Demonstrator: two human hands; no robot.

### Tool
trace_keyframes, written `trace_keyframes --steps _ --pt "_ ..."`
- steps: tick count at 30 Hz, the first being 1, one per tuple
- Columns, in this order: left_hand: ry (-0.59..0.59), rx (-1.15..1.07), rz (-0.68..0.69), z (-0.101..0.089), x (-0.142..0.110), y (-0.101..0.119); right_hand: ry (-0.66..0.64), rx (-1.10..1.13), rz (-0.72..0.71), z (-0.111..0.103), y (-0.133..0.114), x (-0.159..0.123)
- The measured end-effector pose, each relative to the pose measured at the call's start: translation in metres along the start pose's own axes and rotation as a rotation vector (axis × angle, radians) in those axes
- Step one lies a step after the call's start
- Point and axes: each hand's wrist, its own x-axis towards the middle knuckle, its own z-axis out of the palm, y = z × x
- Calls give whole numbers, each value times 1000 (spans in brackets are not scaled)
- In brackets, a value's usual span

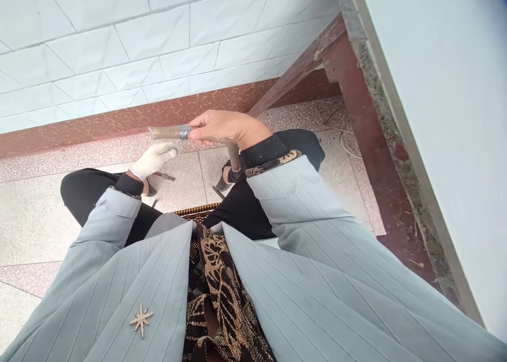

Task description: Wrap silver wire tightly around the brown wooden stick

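My right hand is bare and wraps round a brown rod. Silver wire is coiled tightly about the rod beside my fingertips. The rod's rough end points left, over my other hand; behind my right palm a brown piece bends down toward my foot, and I cannot tell whether it is one with the rod. My left hand, in a white glove, is closed just below the rod and apart from it. What its fingers hold, if anything, is hidden. A thin tool with a reddish handle shows below the glove.
A white tiled wall with a red-brown skirting runs ahead. At right stand a wooden frame and a pale tabletop. A loose cord lies on the speckled floor. A woven seat edge shows between my legs.
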Motion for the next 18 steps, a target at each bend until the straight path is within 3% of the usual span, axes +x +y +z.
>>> trace_keyframes --steps 8,13,15,18 --pt "-104 321 -59 8 -3 19 116 -56 220 8 16 19" --pt "-93 681 -53 6 -2 21 127 -368 328 24 15 34" --pt "-94 790 -52 4 -2 22 103 -540 340 30 17 40" --pt "-120 832 -38 -2 -2 24 -68 -616 350 33 23 41"
